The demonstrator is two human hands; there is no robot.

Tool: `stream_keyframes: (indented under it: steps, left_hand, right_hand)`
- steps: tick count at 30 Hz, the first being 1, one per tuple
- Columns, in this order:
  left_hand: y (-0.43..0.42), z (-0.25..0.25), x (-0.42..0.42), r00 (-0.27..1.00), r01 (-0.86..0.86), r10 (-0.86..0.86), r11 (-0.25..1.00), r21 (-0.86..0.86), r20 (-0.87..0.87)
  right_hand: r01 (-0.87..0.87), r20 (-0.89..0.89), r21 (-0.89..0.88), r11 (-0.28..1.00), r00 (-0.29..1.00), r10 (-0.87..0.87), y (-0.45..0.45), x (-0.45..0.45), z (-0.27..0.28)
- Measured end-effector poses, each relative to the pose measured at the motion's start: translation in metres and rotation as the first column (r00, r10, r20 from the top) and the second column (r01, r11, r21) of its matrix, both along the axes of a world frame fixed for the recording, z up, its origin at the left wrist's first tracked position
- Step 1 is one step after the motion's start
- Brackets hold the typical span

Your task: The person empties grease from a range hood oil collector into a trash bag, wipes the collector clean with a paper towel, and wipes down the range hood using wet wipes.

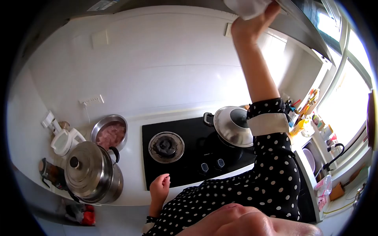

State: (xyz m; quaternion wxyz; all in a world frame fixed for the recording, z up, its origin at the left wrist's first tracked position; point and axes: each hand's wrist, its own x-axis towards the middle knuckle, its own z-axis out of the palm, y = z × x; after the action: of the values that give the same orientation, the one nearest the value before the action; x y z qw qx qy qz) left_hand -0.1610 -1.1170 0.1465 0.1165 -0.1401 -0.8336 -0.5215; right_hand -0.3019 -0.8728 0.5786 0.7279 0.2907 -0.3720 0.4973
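My right hand [252, 26] is raised high at the top of the view, its fingers closed on a white cloth [248, 7] against the underside of the range hood [293, 33]. Part of the cloth is cut off by the frame edge. My left hand [160, 186] hangs low by the front edge of the black gas stove [193, 173], its fingers curled in; nothing shows in them. Behind that hand is the uncovered left burner [166, 147]. On the right burner sits a lidded wok [230, 128], partly hidden by my raised sleeve.
Left of the stove stand a large lidded steel pot [92, 173], a metal bowl of raw meat [112, 133], a white appliance [65, 141] and a glass jug [51, 171]. Bottles and utensils [305, 114] line the right corner near the window and sink [309, 159].
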Motion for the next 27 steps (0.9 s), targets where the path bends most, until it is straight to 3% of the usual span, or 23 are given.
stream_keyframes:
  steps: [2,4,5,6,7,9,11,14,17,20,21,22,23,24,25,27]
  left_hand:
    - [0.003,0.008,-0.002,1.0,0.015,-0.015,1.0,0.006,-0.023]
    - [0.0,0.006,0.0,1.0,-0.004,0.004,1.0,0.004,-0.007]
    - [0.001,0.005,0.001,1.0,-0.024,0.024,1.0,0.017,0.0]
    - [0.0,0.005,0.003,0.999,-0.032,0.032,0.999,-0.006,0.014]
    - [0.0,0.004,0.004,1.0,-0.023,0.023,0.999,-0.024,0.015]
    - [0.0,0.003,0.007,1.0,-0.01,0.012,0.998,-0.065,0.018]
    - [0.004,0.009,0.009,0.999,-0.008,0.007,1.0,-0.028,-0.041]
    - [0.003,0.016,0.011,0.998,-0.023,0.024,1.0,0.015,-0.065]
    - [-0.002,0.012,0.017,0.997,-0.056,0.056,0.998,0.008,-0.058]
    - [-0.012,0.009,0.026,0.997,-0.076,0.076,0.997,0.005,-0.017]
    - [-0.016,0.008,0.03,0.995,-0.094,0.095,0.995,0.01,-0.021]
    - [-0.021,0.006,0.033,0.993,-0.115,0.116,0.993,0.02,-0.027]
    - [-0.023,0.004,0.034,0.99,-0.138,0.14,0.99,0.039,-0.034]
    - [-0.026,0.003,0.034,0.988,-0.146,0.148,0.989,0.033,-0.043]
    - [-0.031,0.001,0.034,0.986,-0.156,0.157,0.987,0.026,-0.05]
    - [-0.033,0.001,0.037,0.987,-0.148,0.148,0.989,0.015,-0.057]
  right_hand:
    - [-0.301,0.057,-0.24,0.923,0.945,0.323,0.044,0.001,0.004]
    - [-0.289,0.074,-0.306,0.907,0.943,0.325,0.169,-0.033,0.023]
    - [-0.272,0.001,-0.278,0.921,0.959,0.284,0.173,-0.011,0.029]
    - [-0.243,0.009,-0.136,0.96,0.969,0.247,0.156,0.009,0.031]
    - [-0.2,-0.058,-0.211,0.957,0.98,0.192,0.161,0.002,0.031]
    - [-0.009,-0.174,-0.126,0.992,0.985,-0.013,0.094,0.0,0.014]
    - [0.243,-0.254,0.102,0.965,0.944,-0.211,0.035,-0.007,-0.005]
    - [0.054,-0.252,0.271,0.961,0.968,0.017,-0.049,-0.018,-0.007]
    - [0.146,-0.184,0.358,0.922,0.979,-0.084,-0.13,-0.009,-0.005]
    - [0.026,-0.11,0.426,0.904,0.994,0.023,-0.137,-0.014,0.0]
    - [0.233,-0.29,0.433,0.871,0.951,-0.11,-0.116,-0.022,0.004]
    - [0.459,-0.391,0.262,0.849,0.855,-0.341,-0.093,-0.019,0.002]
    - [0.488,-0.367,0.139,0.861,0.833,-0.413,-0.072,-0.024,-0.002]
    - [0.342,-0.407,0.096,0.935,0.871,-0.276,-0.052,-0.027,-0.002]
    - [0.293,-0.405,0.201,0.935,0.894,-0.193,-0.035,-0.016,-0.002]
    - [0.303,-0.453,0.017,0.953,0.852,-0.263,-0.047,-0.015,0.003]
